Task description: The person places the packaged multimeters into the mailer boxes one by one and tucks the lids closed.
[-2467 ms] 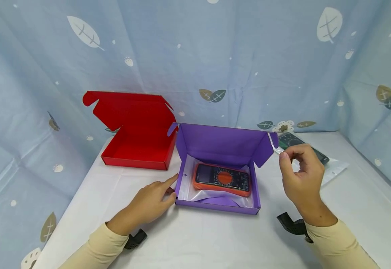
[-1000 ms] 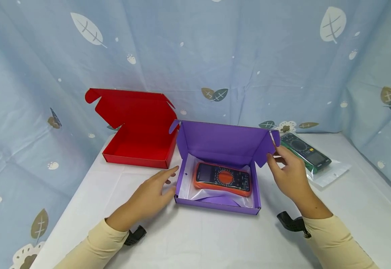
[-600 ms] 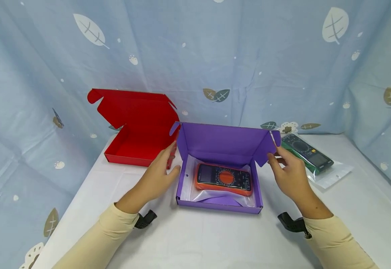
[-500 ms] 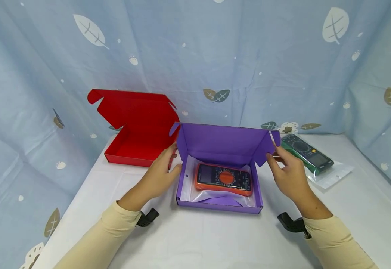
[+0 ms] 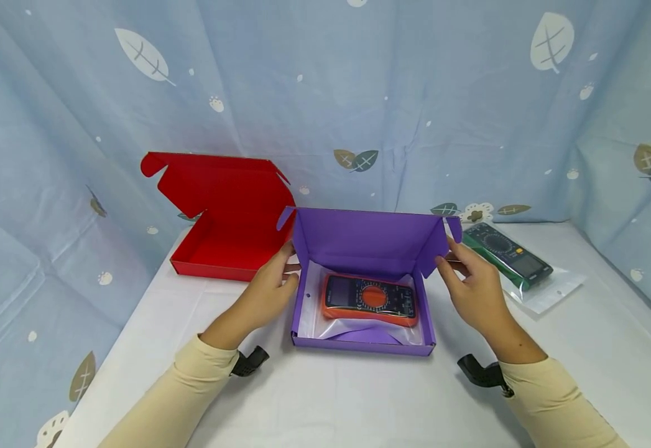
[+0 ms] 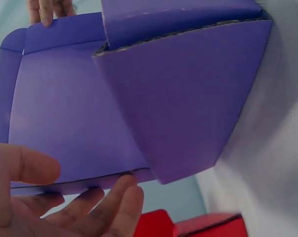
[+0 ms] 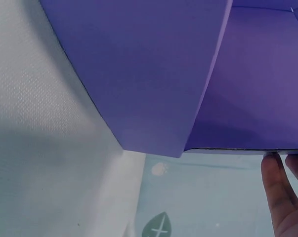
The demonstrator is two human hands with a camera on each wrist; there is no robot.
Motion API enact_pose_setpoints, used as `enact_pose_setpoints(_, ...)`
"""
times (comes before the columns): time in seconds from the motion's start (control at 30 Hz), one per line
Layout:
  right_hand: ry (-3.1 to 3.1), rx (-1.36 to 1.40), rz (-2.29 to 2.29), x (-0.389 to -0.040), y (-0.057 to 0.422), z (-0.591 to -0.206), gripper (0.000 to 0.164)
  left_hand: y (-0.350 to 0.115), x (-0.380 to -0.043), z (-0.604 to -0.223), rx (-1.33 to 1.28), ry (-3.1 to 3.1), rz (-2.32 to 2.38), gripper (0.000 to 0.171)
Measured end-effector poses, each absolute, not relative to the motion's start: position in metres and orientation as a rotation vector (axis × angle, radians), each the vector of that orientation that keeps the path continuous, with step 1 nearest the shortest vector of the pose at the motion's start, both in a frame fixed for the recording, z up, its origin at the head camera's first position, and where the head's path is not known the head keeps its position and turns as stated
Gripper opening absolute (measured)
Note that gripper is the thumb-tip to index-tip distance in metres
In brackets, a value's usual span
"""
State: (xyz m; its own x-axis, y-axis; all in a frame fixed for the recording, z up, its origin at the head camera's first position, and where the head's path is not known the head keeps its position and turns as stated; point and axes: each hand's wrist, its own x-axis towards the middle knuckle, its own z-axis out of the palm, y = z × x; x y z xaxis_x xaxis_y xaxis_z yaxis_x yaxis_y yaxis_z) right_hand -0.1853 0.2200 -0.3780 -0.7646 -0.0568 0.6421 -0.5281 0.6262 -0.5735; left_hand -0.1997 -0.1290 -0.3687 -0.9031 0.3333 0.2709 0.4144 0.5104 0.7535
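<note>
A purple cardboard box [image 5: 364, 350] stands with its lid [image 5: 367, 236] raised. Inside lies an orange-and-black multimeter [image 5: 369, 300] in a clear plastic bag. At the lid's left side, my left hand [image 5: 266, 292] has its extended fingers [image 6: 114, 202] against the outer face of the side flap; its thumb is on the inner side, apart from the card. My right hand [image 5: 473, 286] pinches the right side flap [image 5: 434, 246], thumb at its front corner and fingers behind it. The right wrist view shows fingertips [image 7: 272, 168] touching the flap's edge.
A red cardboard box [image 5: 219, 274] with its lid up stands behind my left hand. At the back right lies a green-and-black multimeter [image 5: 507, 252] on a clear plastic bag [image 5: 554, 289]. A blue curtain [image 5: 325, 81] hangs along the table's [image 5: 325, 404] back edge.
My left hand has moved from the box's lower left side up to the lid's left flap. My right hand has come in to the right flap, uncovering the green-and-black multimeter.
</note>
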Motion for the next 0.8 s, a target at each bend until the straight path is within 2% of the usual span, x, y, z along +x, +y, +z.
enact_pose_setpoints(0.43,-2.222,0.491,1.028,-0.1854,0.2186,-0.383,0.051,-0.135,-0.1998,-0.3736,-0.719,-2.604,-1.401,0.068)
enact_pose_setpoints(0.8,-2.186,0.476,1.046,-0.1869,0.2193,-0.3848,0.054,-0.1364,-0.2036,-0.3727,-0.705,-2.655,-1.347,0.077)
